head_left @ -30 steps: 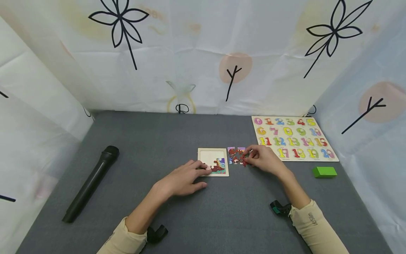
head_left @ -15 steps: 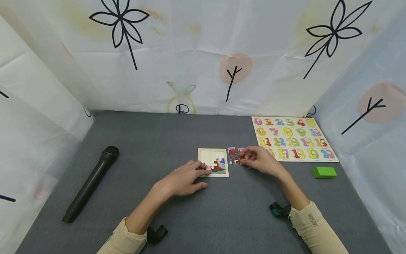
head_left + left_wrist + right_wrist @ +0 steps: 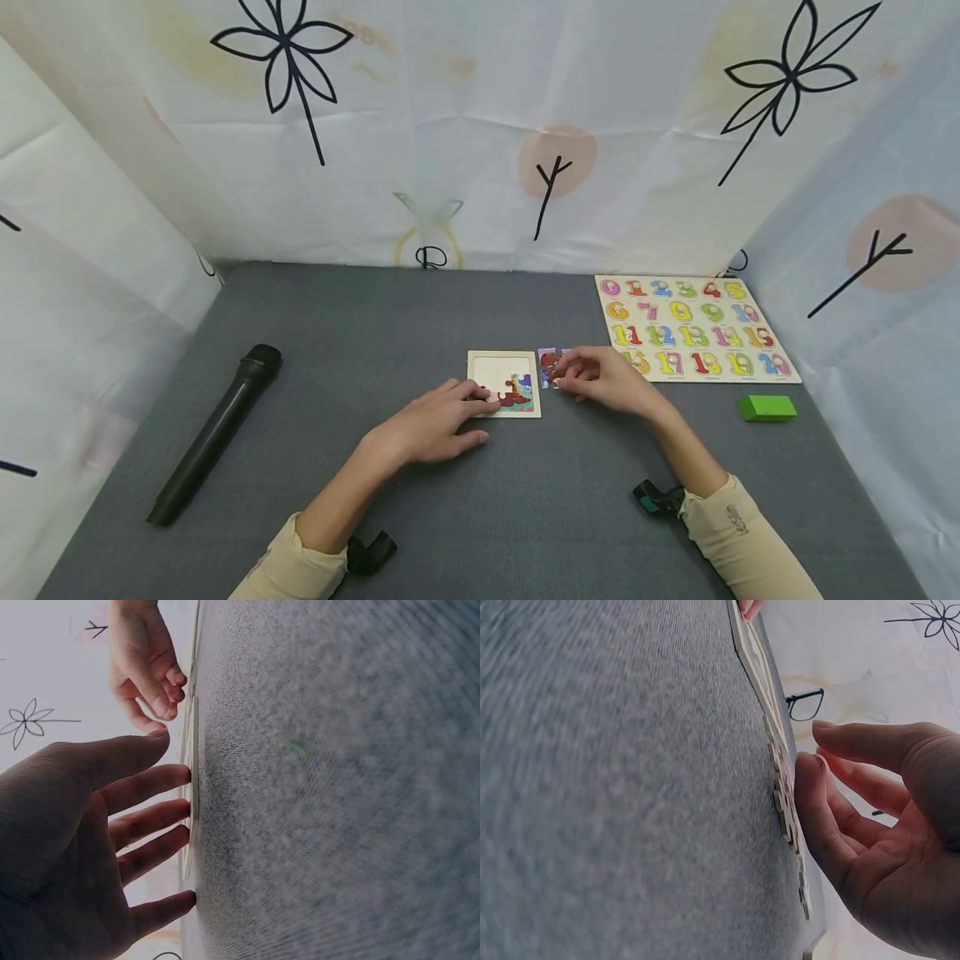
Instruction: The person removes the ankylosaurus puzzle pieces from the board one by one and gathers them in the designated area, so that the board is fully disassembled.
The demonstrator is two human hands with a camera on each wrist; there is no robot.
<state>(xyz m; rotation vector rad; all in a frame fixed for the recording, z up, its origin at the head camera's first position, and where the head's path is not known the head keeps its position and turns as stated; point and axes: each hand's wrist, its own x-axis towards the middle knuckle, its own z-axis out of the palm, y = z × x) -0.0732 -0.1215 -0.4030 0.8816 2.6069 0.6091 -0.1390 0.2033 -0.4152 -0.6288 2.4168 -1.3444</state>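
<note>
Your right grip (image 3: 603, 379) has slid left, fyi. A second ago its fingertips were at the right end of the loose jigsaw pieces (image 3: 548, 367); now they're further left, over that little cluster just right of the puzzle frame (image 3: 486, 368). From the right wrist, thumb and finger look apart with nothing visible between them, so I'd call it hovering, not carrying. The hand hides the right part of the cluster from the head view, so can't tell you how those pieces lie now.

Left grip (image 3: 435, 425) hasn't budged: fingers spread, tips resting on the frame's near left part, probably steadying it. Fill's the same too: joined pieces (image 3: 517, 400) in the near right corner, bare wood at the far side. So imo you're closer to the frame but no further along, just choosing a piece on the bench (image 3: 360, 333).
</note>
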